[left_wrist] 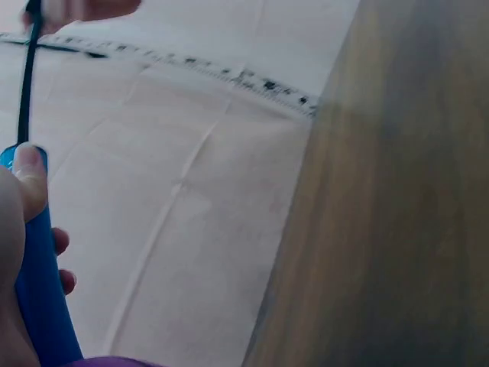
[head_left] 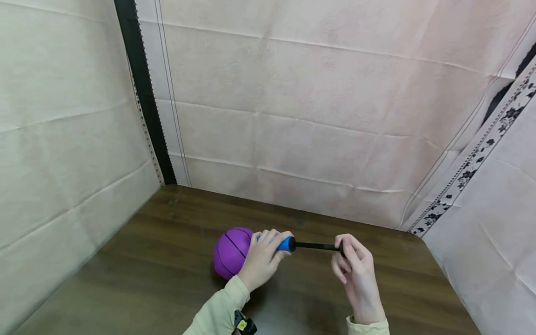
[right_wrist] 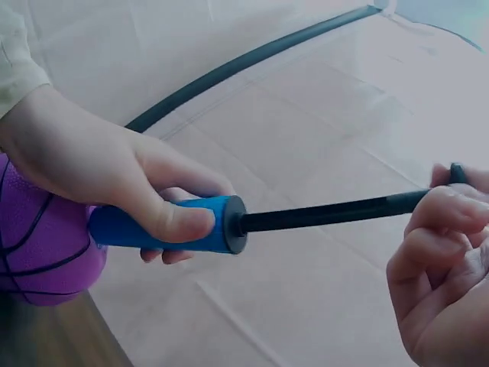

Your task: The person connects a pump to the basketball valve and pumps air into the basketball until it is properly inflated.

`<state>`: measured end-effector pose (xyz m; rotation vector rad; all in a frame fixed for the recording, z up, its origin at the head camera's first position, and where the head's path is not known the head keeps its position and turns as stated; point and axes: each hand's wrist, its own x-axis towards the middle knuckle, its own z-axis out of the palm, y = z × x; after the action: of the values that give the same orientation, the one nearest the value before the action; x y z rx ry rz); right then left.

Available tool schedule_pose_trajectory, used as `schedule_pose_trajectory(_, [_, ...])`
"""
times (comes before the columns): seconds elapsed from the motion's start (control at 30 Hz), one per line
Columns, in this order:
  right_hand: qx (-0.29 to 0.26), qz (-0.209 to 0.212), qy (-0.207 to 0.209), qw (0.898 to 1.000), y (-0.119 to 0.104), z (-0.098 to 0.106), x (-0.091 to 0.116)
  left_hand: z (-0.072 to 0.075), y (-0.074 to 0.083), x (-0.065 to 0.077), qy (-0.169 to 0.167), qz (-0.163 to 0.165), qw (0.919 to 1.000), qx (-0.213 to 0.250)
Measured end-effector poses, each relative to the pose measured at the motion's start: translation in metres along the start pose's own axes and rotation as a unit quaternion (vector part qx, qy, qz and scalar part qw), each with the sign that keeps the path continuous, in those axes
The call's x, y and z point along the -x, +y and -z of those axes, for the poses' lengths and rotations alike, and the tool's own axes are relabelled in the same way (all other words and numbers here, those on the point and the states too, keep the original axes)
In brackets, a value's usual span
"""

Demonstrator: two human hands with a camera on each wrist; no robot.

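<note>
Purple ball (head_left: pixel 231 253) with black seams: at the far end of your work, left of both hands in the head view. Your left hand (head_left: pixel 261 258) stands in front of part of it and covers much of the blue pump (right_wrist: pixel 122 228). Fingers (right_wrist: pixel 177 258) of that hand wrap the barrel, thumb along the top. Your right hand (head_left: pixel 358 274) pinches the black handle (head_left: pixel 342 248) at the outer end, fingers curled and hiding most of it. Pale sleeves (head_left: pixel 219 309) at both wrists; dark device (head_left: pixel 244 322) with a yellow mark at the left one.

Pump sits between your two hands, just right of the ball. Long axis runs crosswise, dipping slightly to the right in the head view: barrel end toward the ball, handle end away. Black rod (head_left: pixel 316 246) drawn well out, in line with the barrel. Barrel end meets the ball or lies right against it; the joint itself cannot be made out.

Desk (head_left: pixel 146 279): brown wood grain, dull sheen near you. Pale creased cloth (head_left: pixel 293 111) hangs on three sides. Black strip (head_left: pixel 146 93) down the left corner, dark floral border (head_left: pixel 473 174) down the right.
</note>
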<state>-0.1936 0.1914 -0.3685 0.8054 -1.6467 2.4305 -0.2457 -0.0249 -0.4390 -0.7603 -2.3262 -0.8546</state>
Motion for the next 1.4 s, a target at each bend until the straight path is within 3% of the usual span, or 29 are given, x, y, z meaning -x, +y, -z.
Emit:
schedule_pose_trajectory(0.13, [-0.009, 0.003, -0.009, 1.000, 0.013, 0.000, -0.003, -0.011, 0.011, 0.002, 0.015, 0.007, 0.9998, 0.014])
schedule_pose_trajectory(0.27, [0.037, -0.046, 0.006, 0.998, 0.037, -0.004, -0.005, -0.017, 0.014, 0.003, 0.031, -0.005, 0.9994, 0.012])
schedule_pose_trajectory(0.37, [0.067, -0.091, 0.010, 0.994, 0.053, -0.007, -0.006, -0.017, 0.010, 0.003, 0.034, -0.018, 0.9991, -0.019])
schedule_pose_trajectory(0.47, [0.087, -0.119, 0.014, 0.989, 0.059, -0.009, -0.006, -0.014, 0.006, 0.003, 0.036, -0.027, 0.9979, -0.046])
schedule_pose_trajectory(0.53, [0.101, -0.125, 0.016, 0.987, 0.056, -0.009, -0.006, -0.013, 0.005, 0.002, 0.033, -0.030, 0.9983, -0.039])
schedule_pose_trajectory(0.63, [0.111, -0.112, 0.029, 0.987, 0.043, -0.008, -0.006, -0.013, 0.005, 0.000, 0.024, -0.033, 0.9992, -0.008])
schedule_pose_trajectory(0.77, [0.087, -0.050, 0.037, 0.994, 0.020, 0.000, -0.004, -0.014, 0.006, -0.002, 0.016, -0.027, 0.9992, 0.023])
schedule_pose_trajectory(0.87, [0.070, 0.003, 0.030, 0.997, 0.010, 0.007, -0.001, -0.015, 0.005, -0.003, 0.009, -0.023, 0.9993, 0.027])
schedule_pose_trajectory(0.97, [0.086, 0.023, 0.039, 0.995, 0.015, 0.009, 0.000, -0.015, 0.002, -0.002, 0.015, -0.022, 0.9996, 0.003])
schedule_pose_trajectory(1.17, [0.139, -0.058, 0.065, 0.986, 0.052, -0.005, -0.005, -0.017, 0.000, 0.002, 0.035, -0.032, 0.9978, -0.047])
schedule_pose_trajectory(1.27, [0.140, -0.095, 0.061, 0.984, 0.063, -0.010, -0.007, -0.017, 0.000, 0.003, 0.026, -0.040, 0.9980, -0.040])
schedule_pose_trajectory(1.4, [0.156, -0.111, 0.052, 0.980, 0.058, -0.009, -0.007, -0.011, -0.003, 0.003, 0.014, -0.038, 0.9990, -0.017])
